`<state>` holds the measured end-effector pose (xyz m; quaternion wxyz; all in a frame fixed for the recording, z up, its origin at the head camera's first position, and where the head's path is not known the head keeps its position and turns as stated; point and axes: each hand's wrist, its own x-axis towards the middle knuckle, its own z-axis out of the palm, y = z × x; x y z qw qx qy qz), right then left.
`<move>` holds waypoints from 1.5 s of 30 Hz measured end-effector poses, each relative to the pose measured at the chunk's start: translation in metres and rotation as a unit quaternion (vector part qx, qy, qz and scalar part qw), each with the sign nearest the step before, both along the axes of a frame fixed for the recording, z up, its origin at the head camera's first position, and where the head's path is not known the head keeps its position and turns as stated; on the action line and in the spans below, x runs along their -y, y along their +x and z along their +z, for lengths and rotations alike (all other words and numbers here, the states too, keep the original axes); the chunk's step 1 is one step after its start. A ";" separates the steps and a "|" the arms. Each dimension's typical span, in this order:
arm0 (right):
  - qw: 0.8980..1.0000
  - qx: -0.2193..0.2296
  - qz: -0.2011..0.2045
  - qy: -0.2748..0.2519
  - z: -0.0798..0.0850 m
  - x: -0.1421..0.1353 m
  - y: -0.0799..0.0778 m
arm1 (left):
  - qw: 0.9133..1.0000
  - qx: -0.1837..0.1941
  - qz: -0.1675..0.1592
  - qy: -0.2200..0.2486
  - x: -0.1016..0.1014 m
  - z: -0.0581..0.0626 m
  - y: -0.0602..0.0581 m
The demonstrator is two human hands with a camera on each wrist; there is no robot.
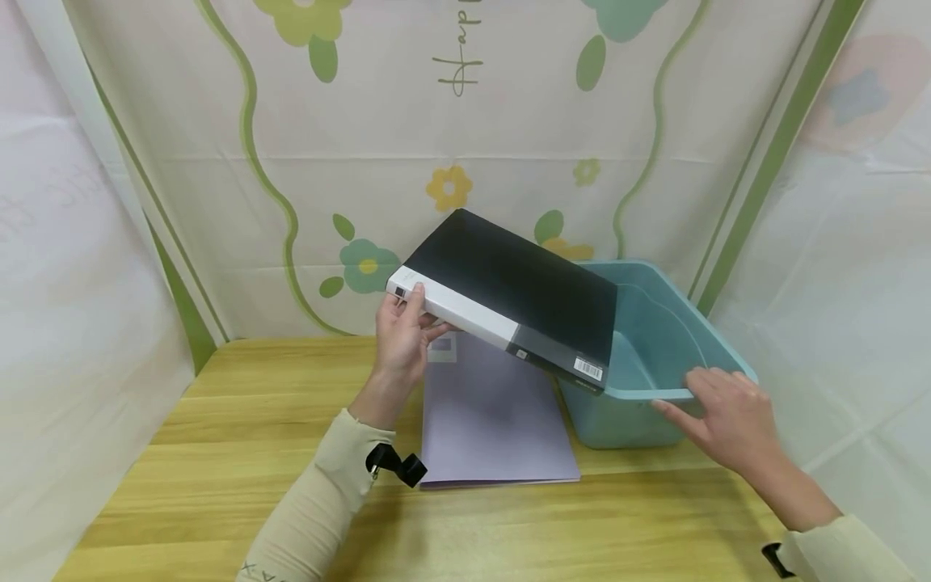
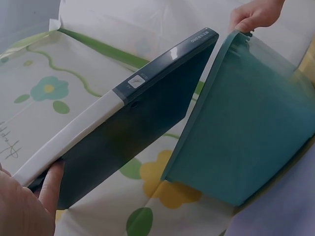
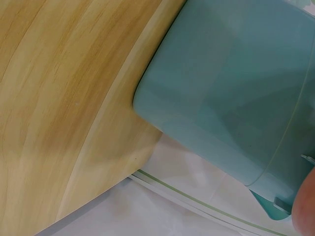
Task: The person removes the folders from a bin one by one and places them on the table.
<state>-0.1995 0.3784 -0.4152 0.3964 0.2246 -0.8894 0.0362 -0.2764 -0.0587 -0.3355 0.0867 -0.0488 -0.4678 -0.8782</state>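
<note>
My left hand (image 1: 402, 335) grips a black file folder (image 1: 520, 279) by one end of its spine, thumb on the white strip and fingers underneath. The folder is held tilted in the air, its far end lower and overlapping the near left rim of a teal plastic bin (image 1: 647, 394) in the head view. From the left wrist, the folder (image 2: 133, 132) shows its dark underside beside the bin (image 2: 246, 128). My right hand (image 1: 735, 416) holds the bin's near right rim, fingers over the edge and thumb outside. Only a sliver of that hand (image 3: 306, 206) shows in the right wrist view.
A pale purple folder (image 1: 494, 428) lies flat on the wooden table (image 1: 218, 453), left of the bin and partly under the raised black folder. Printed fabric (image 1: 364, 121) with flowers hangs behind the table, with more fabric at both sides.
</note>
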 end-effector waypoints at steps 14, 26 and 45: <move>1.000 -0.003 0.002 0.000 0.000 0.001 0.000 | 1.000 0.000 0.000 -0.004 0.014 -0.001 0.001; 1.000 -0.002 0.002 -0.001 0.001 0.001 0.001 | 1.000 0.019 0.011 -0.015 0.030 -0.008 0.000; 1.000 -0.008 0.007 -0.002 0.000 0.000 -0.001 | 0.999 0.034 0.026 -0.033 0.052 -0.010 0.003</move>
